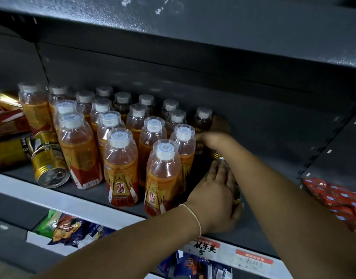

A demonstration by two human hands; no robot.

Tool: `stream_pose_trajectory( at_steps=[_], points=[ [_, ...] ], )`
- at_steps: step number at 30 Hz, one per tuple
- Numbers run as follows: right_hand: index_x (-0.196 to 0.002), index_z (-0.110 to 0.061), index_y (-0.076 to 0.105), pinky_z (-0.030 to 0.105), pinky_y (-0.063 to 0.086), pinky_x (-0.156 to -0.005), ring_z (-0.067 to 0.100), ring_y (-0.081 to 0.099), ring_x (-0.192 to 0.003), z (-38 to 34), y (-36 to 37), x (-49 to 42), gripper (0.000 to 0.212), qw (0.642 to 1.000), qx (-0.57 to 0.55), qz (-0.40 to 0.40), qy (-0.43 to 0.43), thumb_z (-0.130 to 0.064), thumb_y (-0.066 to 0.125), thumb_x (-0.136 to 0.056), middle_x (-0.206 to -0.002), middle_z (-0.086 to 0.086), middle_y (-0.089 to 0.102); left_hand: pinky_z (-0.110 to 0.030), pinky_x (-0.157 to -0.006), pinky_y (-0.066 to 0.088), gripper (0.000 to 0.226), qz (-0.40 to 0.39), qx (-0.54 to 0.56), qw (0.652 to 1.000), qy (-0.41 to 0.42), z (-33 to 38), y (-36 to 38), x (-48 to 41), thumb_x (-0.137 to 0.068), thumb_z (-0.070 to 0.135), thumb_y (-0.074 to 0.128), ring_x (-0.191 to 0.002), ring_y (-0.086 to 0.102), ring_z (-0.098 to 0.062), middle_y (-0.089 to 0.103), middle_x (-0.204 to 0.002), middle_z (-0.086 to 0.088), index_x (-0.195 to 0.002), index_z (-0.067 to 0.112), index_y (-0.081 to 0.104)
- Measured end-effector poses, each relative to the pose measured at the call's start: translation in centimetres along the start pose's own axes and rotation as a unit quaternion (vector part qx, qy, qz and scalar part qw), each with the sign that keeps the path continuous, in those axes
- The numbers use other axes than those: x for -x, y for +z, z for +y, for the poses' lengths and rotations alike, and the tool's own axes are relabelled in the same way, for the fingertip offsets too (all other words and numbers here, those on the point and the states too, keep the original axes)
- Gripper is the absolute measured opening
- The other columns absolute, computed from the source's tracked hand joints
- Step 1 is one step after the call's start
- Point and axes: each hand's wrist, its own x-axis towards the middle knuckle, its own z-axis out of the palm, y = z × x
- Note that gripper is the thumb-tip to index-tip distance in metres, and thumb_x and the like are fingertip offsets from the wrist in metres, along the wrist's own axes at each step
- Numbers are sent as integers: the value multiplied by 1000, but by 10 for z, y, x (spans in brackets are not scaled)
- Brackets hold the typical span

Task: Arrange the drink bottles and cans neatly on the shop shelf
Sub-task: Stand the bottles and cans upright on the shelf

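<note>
Head view: well left of the grip a toppled can [50, 160] lies on its side, long axis running front to back, top end facing out. Beside it stand upright bottles [120, 168] labelled 东鹏特饮. The left hand [213, 198], likely the nearer to that stray, wraps an upright gold can [237, 199] just right of the front bottle; behind the grip the right hand [211, 138] is blurred, its hold unclear, and below a price tag [205, 248] reads 5.

Dim, cool light; shelf recess in deep shadow. Right hand [211, 140] motion-blurred. Wide-angle bending at the edges.
</note>
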Motion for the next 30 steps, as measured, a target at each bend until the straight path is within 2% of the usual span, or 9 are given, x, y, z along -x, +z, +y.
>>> stream_pose_trajectory(
  at_steps=[4, 8, 11, 15, 18, 21, 24, 27, 30],
  points=[
    [-117, -19, 66, 28, 53, -88, 19, 66, -107, 2, -7, 0, 70, 1000, -10, 21, -8, -37, 92, -56, -117, 2, 70, -46, -122, 2, 82, -4, 22, 1000, -12, 0, 5, -1, -98, 48, 35, -148, -13, -40, -5, -160, -28, -154, -2, 2],
    [-101, -30, 62, 22, 52, -72, 6, 64, -85, -4, -29, 7, 59, 990, -116, 83, -3, -39, 92, -51, -100, -9, 68, -46, -123, 3, 82, -1, 44, 999, -25, -1, 8, -2, -96, 48, 38, -148, -10, -41, -3, -160, -26, -153, -1, 6],
    [-106, -27, 61, 28, 56, -81, 7, 66, -89, -10, -45, 19, 65, 982, -139, 121, -37, -38, 93, -50, -100, -11, 69, -46, -122, 5, 83, -11, 34, 999, -25, -2, 8, -3, -96, 50, 38, -148, -7, -43, -1, -160, -27, -153, -2, 6],
    [-106, -32, 56, 0, 40, -66, -21, 54, -74, -12, -67, 48, 61, 972, -123, 177, -90, -35, 92, -57, -87, -25, 59, -48, -122, 8, 85, -45, 21, 999, -18, -3, 1, -3, -97, 52, 36, -148, -7, -44, -3, -160, -27, -153, -2, 3],
    [-107, -33, 56, -7, 36, -65, -19, 55, -73, -8, -81, 78, 58, 967, -84, 207, -124, -28, 91, -62, -86, -26, 56, -49, -121, 11, 87, -78, -12, 997, -11, -3, -11, -2, -96, 54, 36, -148, -5, -44, -5, -160, -26, -154, 0, -1],
    [-116, -16, 61, 7, 46, -77, 5, 63, -90, -5, -94, 107, 58, 965, -36, 221, -133, -23, 90, -66, -97, -7, 69, -49, -121, 11, 87, -84, -10, 996, 2, -2, -26, 7, -96, 55, 37, -148, -6, -43, -7, -161, -24, -155, 3, -2],
    [-105, -20, 61, 33, 54, -88, 22, 67, -98, -9, -106, 133, 48, 971, 11, 216, -101, -29, 89, -67, -101, 4, 72, -45, -122, 6, 83, -42, 19, 998, 51, -2, -38, 28, -98, 52, 37, -150, -4, -37, -4, -162, -22, -155, 4, 1],
    [-98, -26, 54, 32, 51, -86, 21, 64, -98, -15, -114, 157, 49, 974, 43, 213, -61, -37, 89, -65, -98, -2, 67, -41, -123, 1, 79, -29, 22, 993, 108, -5, -45, 57, -100, 50, 34, -151, 0, -33, 1, -162, -21, -155, 3, 2],
    [-105, -29, 53, 28, 49, -81, 15, 63, -92, -27, -116, 185, 54, 977, 60, 198, -47, -39, 88, -66, -93, -14, 64, -39, -123, 0, 78, -23, 18, 989, 145, -19, -52, 90, -101, 51, 32, -151, 0, -29, 3, -163, -17, -156, 5, 1]
  ],
)
